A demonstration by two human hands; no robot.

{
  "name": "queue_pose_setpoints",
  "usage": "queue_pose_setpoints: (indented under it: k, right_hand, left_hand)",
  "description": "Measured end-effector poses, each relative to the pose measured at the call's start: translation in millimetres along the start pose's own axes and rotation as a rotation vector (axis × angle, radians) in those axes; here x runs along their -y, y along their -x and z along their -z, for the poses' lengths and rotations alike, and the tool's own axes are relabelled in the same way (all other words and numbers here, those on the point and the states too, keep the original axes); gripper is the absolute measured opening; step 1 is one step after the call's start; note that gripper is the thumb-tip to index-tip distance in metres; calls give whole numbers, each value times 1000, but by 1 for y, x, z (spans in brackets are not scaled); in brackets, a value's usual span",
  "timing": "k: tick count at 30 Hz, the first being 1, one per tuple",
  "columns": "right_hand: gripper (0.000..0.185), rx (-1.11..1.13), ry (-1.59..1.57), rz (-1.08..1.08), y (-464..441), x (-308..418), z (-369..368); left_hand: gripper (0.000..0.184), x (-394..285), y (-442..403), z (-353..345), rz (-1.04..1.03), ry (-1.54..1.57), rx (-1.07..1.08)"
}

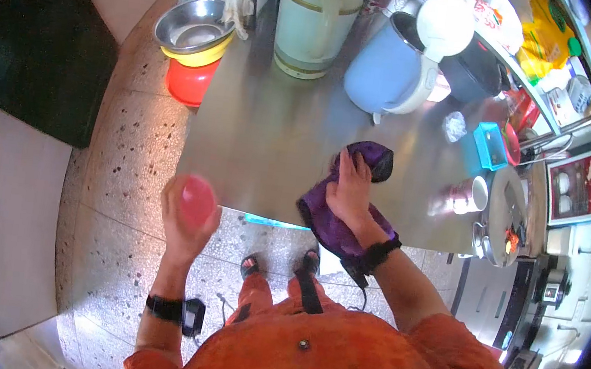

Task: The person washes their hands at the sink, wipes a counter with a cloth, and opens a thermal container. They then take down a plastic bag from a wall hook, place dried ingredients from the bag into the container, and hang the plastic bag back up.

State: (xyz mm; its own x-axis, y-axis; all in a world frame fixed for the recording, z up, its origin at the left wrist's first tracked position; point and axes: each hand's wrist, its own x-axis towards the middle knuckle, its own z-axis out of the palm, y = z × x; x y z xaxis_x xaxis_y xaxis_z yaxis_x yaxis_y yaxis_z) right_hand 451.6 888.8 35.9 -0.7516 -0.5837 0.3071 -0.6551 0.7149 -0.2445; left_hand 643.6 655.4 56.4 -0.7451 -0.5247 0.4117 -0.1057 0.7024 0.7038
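My left hand (pixel 187 226) is closed around a small pink round object (pixel 198 201), possibly a cup or lid; its exact kind is not clear. I hold it beside the near left corner of the metal table (pixel 264 136). My right hand (pixel 352 191) lies on a crumpled purple cloth (pixel 327 225) at the table's near edge, its fingers pressed into the folds. Part of the cloth hangs over the edge, and its dark end curls up beyond my fingers. A pinkish-white cup (pixel 467 196) lies on its side, to the right of my right hand.
A pale green jug (pixel 316 25) and a light blue kettle (pixel 386 66) stand at the table's back. Right of them are a blue plastic basket (pixel 490 146) and a round metal plate (pixel 508 196). Steel and yellow basins (pixel 195 25) sit over a red bucket (pixel 190 81) on the left.
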Motion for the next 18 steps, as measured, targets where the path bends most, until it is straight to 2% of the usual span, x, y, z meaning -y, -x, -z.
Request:
queue_pose_setpoints:
  k: [3, 7, 9, 12, 14, 16, 18]
  right_hand:
    - [60, 48, 4, 42, -34, 19, -23]
    - [58, 18, -22, 116, -99, 52, -58]
    - [55, 51, -28, 156, -126, 71, -75]
    - [51, 107, -139, 191, -163, 96, -84]
    - [50, 44, -126, 268, -192, 94, -112]
    - [51, -32, -131, 270, -214, 95, -124]
    - [45, 55, -166, 195, -234, 102, -125]
  left_hand:
    - [64, 6, 41, 35, 83, 18, 54]
    - [64, 38, 88, 60, 147, -15, 17]
    - [67, 44, 105, 73, 355, 116, 29]
    - [69, 30, 116, 95, 415, 218, -74]
    - [74, 28, 136, 113, 439, 284, -106]
    - [78, 26, 159, 130, 524, 262, -177]
    - [80, 22, 187, 146, 631, 238, -210]
